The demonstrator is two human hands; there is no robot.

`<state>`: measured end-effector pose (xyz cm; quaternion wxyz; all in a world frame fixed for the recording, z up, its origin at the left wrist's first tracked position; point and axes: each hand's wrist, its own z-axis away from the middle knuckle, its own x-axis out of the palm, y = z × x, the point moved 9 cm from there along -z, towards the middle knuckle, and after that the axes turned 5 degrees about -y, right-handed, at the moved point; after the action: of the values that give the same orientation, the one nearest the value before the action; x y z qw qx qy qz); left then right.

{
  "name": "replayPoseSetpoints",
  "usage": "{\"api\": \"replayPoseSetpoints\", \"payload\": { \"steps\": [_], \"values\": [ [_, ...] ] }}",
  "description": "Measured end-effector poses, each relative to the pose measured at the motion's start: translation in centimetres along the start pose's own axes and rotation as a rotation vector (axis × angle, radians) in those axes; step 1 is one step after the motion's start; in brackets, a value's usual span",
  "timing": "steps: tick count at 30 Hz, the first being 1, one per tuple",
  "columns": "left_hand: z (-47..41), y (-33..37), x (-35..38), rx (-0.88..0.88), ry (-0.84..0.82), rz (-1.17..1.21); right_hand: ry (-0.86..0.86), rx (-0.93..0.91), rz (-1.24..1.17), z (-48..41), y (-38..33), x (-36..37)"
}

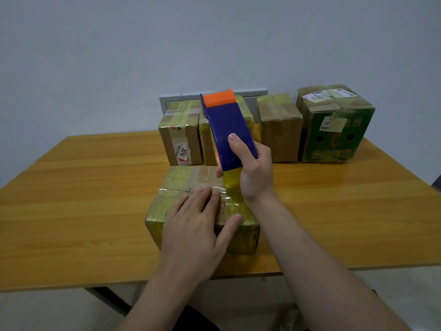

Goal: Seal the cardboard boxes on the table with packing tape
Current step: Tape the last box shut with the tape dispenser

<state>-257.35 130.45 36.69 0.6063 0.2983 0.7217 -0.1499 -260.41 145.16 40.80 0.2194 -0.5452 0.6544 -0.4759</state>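
The left hand (195, 225) lies flat on top of the brown cardboard box wrapped in yellowish tape (183, 175), fingers straight and a little spread, pressing a clear tape strip (218, 189). Just to its right, the right hand (253, 173) grips the blue plastic tape dispenser with the orange head (226, 125). Its thumb is on the blue face and the other fingers are mostly hidden behind. The dispenser stands tilted, and its yellowish tape roll (232, 181) is low at the box's right edge. Beyond the right hand, a row of four taped boxes (280, 130) stands on the orange-brown wooden table (83, 211). The dispenser covers most of the second one, and the labels are too blurred to read.
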Motion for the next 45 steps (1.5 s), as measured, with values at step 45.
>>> {"api": "replayPoseSetpoints", "payload": {
  "steps": [45],
  "values": [
    [-7.4, 7.3, -1.5, 0.012, 0.002, -0.038, 0.384, -0.187, -0.056, 4.1, -6.7, -8.6]
  ]
}}
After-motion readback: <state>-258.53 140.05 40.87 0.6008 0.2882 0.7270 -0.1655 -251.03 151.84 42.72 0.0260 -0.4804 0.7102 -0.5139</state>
